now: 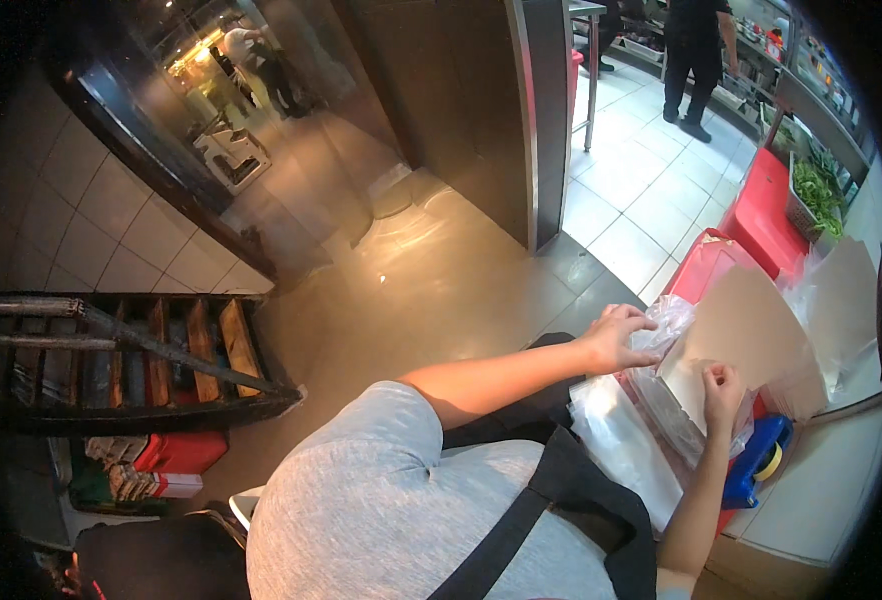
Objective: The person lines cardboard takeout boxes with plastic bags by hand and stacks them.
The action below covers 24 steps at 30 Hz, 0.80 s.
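My left hand [616, 340] is open, its fingers curved and apart, beside crumpled clear plastic [673, 315] at the near side of a brown cardboard box with raised flaps [746, 325]. Whether its fingertips touch the plastic is unclear. In front of the cardboard, my right hand [723, 390] is closed in a pinch; anything between its fingertips is too small to make out. Clear plastic bags [626, 440] lie flat below my left hand. A blue tape dispenser [758, 460] with a pale roll stands just right of my right forearm.
Red plastic bins [764, 215] stand behind the cardboard, near a basket of leafy greens [816, 190]. A person in dark clothes [696, 60] stands on the white tiles. Dark stairs with a handrail [171, 350] are at left; another person [261, 65] is at the far left.
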Tool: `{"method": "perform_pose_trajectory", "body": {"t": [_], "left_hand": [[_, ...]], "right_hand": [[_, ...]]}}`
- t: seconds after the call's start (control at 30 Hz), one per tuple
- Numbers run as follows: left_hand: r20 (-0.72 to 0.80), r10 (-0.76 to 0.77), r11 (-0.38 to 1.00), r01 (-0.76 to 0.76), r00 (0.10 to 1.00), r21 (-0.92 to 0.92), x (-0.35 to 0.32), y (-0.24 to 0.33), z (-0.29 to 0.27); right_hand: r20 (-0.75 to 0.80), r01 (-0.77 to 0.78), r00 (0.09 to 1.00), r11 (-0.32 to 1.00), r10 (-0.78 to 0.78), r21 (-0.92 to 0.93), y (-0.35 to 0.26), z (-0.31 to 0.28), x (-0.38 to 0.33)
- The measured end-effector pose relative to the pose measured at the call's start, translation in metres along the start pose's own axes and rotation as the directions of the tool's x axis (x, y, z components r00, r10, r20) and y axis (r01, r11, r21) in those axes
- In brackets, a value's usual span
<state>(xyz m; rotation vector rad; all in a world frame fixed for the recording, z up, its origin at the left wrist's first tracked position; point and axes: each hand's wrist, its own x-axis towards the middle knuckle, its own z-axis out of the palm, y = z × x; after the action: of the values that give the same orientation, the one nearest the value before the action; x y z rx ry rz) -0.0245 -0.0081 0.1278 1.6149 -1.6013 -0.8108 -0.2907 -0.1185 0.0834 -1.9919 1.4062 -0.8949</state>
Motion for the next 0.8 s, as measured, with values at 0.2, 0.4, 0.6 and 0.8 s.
{"method": "perform_pose_trajectory", "body": {"t": [0.2,0.4,0.6,0.8], "left_hand": [[0.002,0.430,0.903,-0.430,0.903,-0.007,0.038,0.003,0.042],[0.369,0.458,0.781,-0.564,0.809,0.268,0.101,0.008,0.114],[0.624,0.195,0.594,-0.598,0.756,0.539,0.118,-0.016,0.153],[0.625,0.151,0.519,-0.599,0.766,0.610,0.113,-0.014,0.154]], "right_hand": [[0.334,-0.499,0.825,0.865,0.457,0.048,0.120,0.036,0.034],[0.217,-0.468,0.876,0.865,0.430,0.178,0.135,0.045,0.022],[0.202,-0.450,0.863,0.886,0.463,-0.112,0.133,0.048,0.027],[0.148,-0.516,0.815,0.818,0.560,-0.253,0.130,0.051,0.030]]}}
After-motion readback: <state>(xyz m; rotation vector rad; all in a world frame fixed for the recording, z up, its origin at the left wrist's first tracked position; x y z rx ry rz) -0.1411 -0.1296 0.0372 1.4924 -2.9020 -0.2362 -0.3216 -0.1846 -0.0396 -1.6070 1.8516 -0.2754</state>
